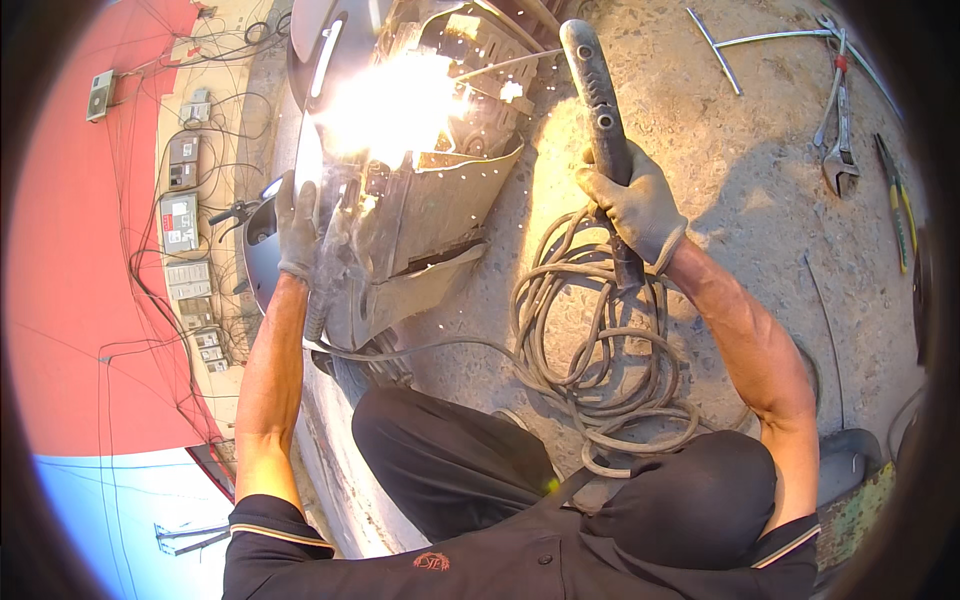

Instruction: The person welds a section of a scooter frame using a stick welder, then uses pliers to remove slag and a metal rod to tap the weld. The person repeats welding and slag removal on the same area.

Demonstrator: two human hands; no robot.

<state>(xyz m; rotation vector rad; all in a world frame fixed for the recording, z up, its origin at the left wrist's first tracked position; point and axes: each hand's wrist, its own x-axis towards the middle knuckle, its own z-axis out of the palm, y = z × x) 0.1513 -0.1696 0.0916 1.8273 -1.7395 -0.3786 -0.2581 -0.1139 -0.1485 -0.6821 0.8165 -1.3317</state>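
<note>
My right hand (637,206), in a work glove, grips a dark welding electrode holder (596,90). From its head a thin electrode (510,66) runs left toward a glaring welding arc (390,105), which throws sparks and washes out the joint. The arc burns on a worn metal workpiece (420,217) with bent sheet sides and a slotted upper part. My left hand (296,225), also gloved, is at the workpiece's left side, fingers pointing away from me; glare hides whether it grips anything. A grey cable (450,341) leads from the workpiece's near end to a loose coil (592,352).
On the rough ground at right lie a T-handle wrench (772,37), an adjustable wrench (841,161) and yellow-handled pliers (900,217). A scooter or motorbike (262,247) stands beyond my left hand. Wired meter boxes (180,221) line the wall at left.
</note>
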